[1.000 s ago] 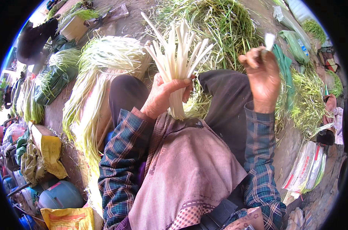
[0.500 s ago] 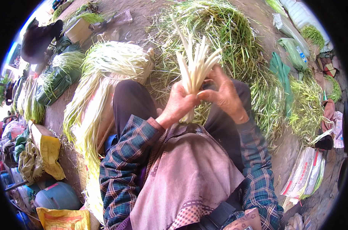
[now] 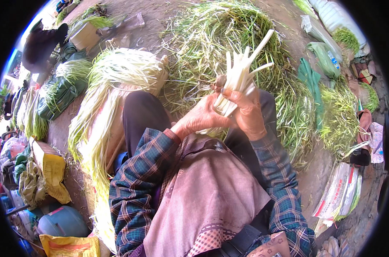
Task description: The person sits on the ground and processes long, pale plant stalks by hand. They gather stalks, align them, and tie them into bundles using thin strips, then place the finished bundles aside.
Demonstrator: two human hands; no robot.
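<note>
A bunch of pale, whitish stalks (image 3: 238,81), like blanched chives or leeks, is held upright over my lap, its tips fanning up and to the right. My right hand (image 3: 251,113) grips it from the right, the thumb across its front. My left hand (image 3: 203,116) closes around the lower left part, some of its fingers partly hidden behind the stalks. Left of my knee, a long heap of similar pale stalks (image 3: 126,70) lies draped over a light sack (image 3: 109,111). A pinkish striped apron (image 3: 207,188) covers my lap.
Ahead and to the right spreads a big pile of green leafy trimmings (image 3: 233,30). Green plastic bags (image 3: 325,58) and a white printed sack (image 3: 338,192) lie at right. At left are a blue-grey round container (image 3: 62,222), yellow sacks (image 3: 57,173) and a person in dark clothing (image 3: 42,47).
The bunch has tilted from nearly upright to leaning right. My right hand has gone from loosely touching it with spread fingers to gripping it, and my left hand has turned around its base.
</note>
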